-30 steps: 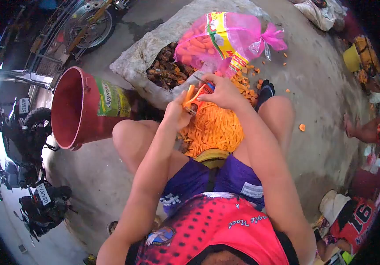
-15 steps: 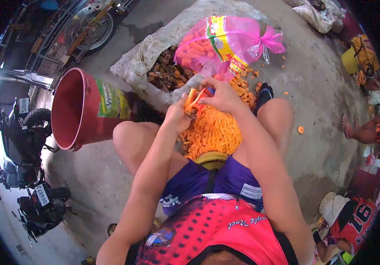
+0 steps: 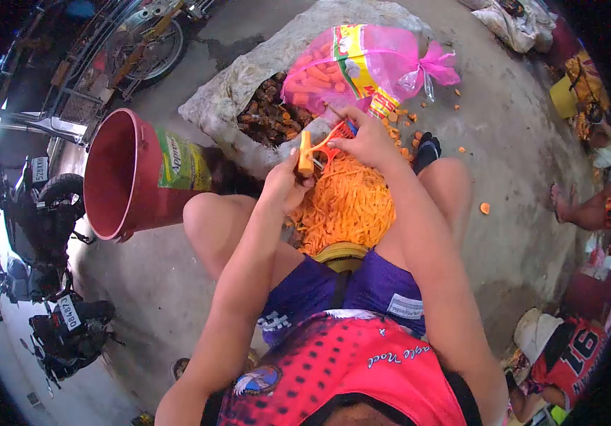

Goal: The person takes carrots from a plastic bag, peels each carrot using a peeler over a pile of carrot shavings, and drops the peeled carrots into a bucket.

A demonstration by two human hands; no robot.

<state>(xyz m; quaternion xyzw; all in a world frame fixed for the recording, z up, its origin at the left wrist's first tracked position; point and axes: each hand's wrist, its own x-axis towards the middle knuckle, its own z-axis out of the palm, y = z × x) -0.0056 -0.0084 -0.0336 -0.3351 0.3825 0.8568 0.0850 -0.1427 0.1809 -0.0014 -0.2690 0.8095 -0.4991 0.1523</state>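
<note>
Pinching a smooth, stubby orange carrot (image 3: pixel 306 154) in the left hand (image 3: pixel 285 182) near a heap of bright orange strips (image 3: pixel 355 209), and gripping an orange plastic peeler (image 3: pixel 338 133) in the curled right hand (image 3: pixel 371 145), just beside the carrot. Apparently partway through peeling, likely between strokes; calling next, by the look of it, for a firm hold and a turn to any unpeeled side, fingertips clear of the edge.

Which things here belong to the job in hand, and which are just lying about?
Seemingly in the job:
carrot piece
orange peeler
heap of orange strips
pink mesh bag of carrots

Probably just about:
parked black motorcycles
yellow container at far right
white bundle, top right
</note>
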